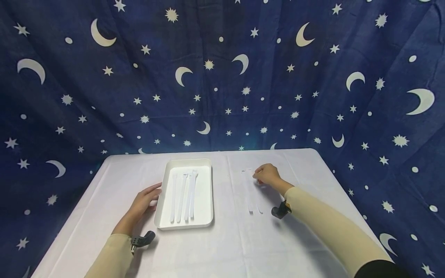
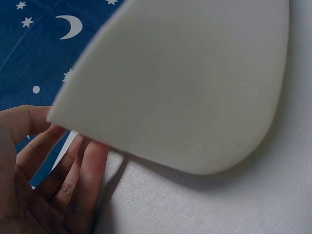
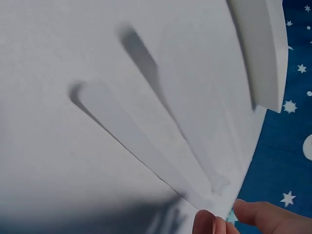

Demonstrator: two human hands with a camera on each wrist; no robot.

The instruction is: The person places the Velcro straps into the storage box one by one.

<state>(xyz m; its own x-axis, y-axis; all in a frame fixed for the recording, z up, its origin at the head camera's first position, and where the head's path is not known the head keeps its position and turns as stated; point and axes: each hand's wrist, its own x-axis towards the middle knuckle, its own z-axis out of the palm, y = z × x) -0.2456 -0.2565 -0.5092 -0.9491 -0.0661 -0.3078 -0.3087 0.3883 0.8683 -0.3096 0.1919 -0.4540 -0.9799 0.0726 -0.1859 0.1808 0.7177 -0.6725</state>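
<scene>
My left hand [image 1: 143, 201] is at the left side of a shallow white tray [image 1: 209, 193], its fingertips touching the rim in the left wrist view. Several thin white straps with wider, slotted-looking heads [image 1: 182, 197] lie lengthwise in the tray. To the right, two similar straps lie side by side on the white cloth, a left strap [image 1: 247, 193] and a right strap [image 1: 256, 197]. At the far end of the right strap is my right hand [image 1: 267, 174]. Thumb and forefinger stand a little apart by that strap's end in the right wrist view.
A white cloth covers the table [image 1: 229, 251]. Behind it hangs a dark blue curtain [image 1: 222, 100] printed with moons and stars. Each wrist carries a small black camera mount, such as the right mount [image 1: 281, 210], low over the cloth.
</scene>
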